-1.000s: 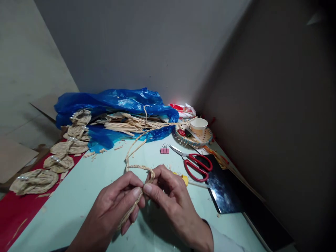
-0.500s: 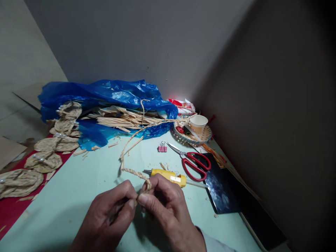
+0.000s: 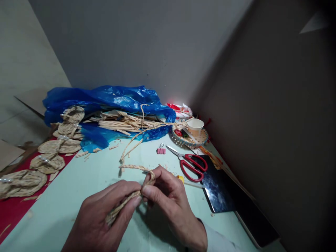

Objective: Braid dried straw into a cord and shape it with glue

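A twisted straw cord [image 3: 135,167] runs from my fingers away across the table toward the back. My left hand [image 3: 105,210] is closed on a coiled part of this cord, which shows between thumb and fingers. Pinched in my right hand [image 3: 168,203] is the cord where it bends down, close to the left fingertips. Just beyond the right hand, a yellow glue gun [image 3: 180,179] lies mostly hidden. Red-handled scissors [image 3: 193,166] and a pink binder clip [image 3: 161,150] lie farther back.
Bundled straw strips [image 3: 126,122] lie in a blue plastic bag [image 3: 105,96]. At left, several woven straw pieces with beads [image 3: 47,162] rest on red cloth. A woven basket [image 3: 181,141] with a paper cup [image 3: 195,126] stands at the back right, near a dark tablet [image 3: 217,192].
My left hand has turned, so the coiled straw in it now shows. The cord's near stretch has risen slightly, and my right hand now covers more of the glue gun.
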Tool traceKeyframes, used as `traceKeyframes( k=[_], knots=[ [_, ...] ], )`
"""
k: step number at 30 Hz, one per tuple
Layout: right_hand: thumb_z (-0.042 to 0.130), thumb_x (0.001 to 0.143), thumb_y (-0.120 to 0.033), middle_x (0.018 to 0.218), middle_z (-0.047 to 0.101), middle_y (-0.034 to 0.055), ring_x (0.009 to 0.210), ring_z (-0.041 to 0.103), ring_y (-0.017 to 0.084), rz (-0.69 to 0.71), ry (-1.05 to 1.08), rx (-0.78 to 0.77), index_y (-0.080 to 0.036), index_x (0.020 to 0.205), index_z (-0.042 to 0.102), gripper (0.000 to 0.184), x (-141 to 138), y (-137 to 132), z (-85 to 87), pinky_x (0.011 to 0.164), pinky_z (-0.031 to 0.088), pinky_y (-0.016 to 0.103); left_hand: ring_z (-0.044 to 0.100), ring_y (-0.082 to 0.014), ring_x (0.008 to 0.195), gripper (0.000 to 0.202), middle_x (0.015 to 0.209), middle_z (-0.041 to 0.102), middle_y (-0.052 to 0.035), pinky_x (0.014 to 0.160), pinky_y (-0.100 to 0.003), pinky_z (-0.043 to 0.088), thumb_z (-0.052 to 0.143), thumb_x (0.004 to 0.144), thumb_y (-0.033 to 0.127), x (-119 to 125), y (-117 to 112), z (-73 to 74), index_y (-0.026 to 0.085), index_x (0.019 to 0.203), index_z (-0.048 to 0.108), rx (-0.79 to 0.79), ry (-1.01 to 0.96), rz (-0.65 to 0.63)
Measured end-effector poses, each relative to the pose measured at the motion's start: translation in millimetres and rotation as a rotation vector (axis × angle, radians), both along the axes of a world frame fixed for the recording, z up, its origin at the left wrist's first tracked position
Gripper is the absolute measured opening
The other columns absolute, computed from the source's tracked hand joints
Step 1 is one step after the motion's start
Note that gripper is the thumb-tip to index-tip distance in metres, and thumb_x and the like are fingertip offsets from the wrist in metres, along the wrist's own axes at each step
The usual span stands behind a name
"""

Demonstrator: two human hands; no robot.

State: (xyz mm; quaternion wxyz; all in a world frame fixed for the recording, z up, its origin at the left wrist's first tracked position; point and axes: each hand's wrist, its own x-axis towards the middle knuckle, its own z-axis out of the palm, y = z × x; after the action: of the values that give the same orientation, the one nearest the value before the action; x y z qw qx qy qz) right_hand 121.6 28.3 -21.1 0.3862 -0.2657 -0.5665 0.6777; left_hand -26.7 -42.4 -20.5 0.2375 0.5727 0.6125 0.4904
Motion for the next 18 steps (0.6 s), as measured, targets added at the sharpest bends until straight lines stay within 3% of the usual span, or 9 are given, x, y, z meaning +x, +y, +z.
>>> traceKeyframes(
  k=[7,13,16,18],
  knots=[
    [0.068,0.09,-0.03,0.072,0.059,-0.0033,0.066,0.051,0.012,-0.003,0.006,-0.071,-0.02,0.08,0.059,0.016,-1.3,-8.3,-1.8,0.066,0.04,0.026,0.065,-0.012,0.064,0.024,0.068,0.068,0.0065,0.064,-0.02,0.047,0.053,0.093,0.026,-0.4,-1.3,1.7,0.028,0.07,0.062,-0.029,0.169,-0.082],
    [0.069,0.087,-0.026,0.066,0.058,-0.0039,0.063,0.05,0.012,-0.083,0.012,-0.086,-0.02,0.076,0.061,0.015,-2.4,-13.5,-3.3,0.063,0.039,0.026,0.061,-0.0118,0.053,0.031,0.059,0.064,0.0066,0.056,-0.023,0.044,0.049,0.094,0.027,-0.7,-3.2,-7.7,0.027,0.066,0.06,-0.021,0.357,-0.05],
    [0.07,0.086,-0.026,0.066,0.059,-0.0043,0.062,0.051,0.012,-0.104,0.025,-0.078,-0.02,0.077,0.061,0.015,-2.5,-11.6,-4.8,0.063,0.04,0.025,0.061,-0.0114,0.052,0.025,0.059,0.064,0.0085,0.057,-0.021,0.046,0.049,0.097,0.024,-1.8,-2.2,-12.4,0.028,0.074,0.06,0.078,0.397,-0.057],
    [0.068,0.087,-0.024,0.068,0.059,-0.0047,0.063,0.052,0.011,-0.109,0.034,-0.047,-0.02,0.077,0.06,0.013,-2.1,-9.6,-4.0,0.063,0.04,0.025,0.066,-0.0103,0.059,0.017,0.07,0.071,0.0097,0.064,-0.018,0.05,0.049,0.099,0.023,-3.4,-1.2,-15.6,0.03,0.088,0.061,0.154,0.389,-0.061]
  ],
)
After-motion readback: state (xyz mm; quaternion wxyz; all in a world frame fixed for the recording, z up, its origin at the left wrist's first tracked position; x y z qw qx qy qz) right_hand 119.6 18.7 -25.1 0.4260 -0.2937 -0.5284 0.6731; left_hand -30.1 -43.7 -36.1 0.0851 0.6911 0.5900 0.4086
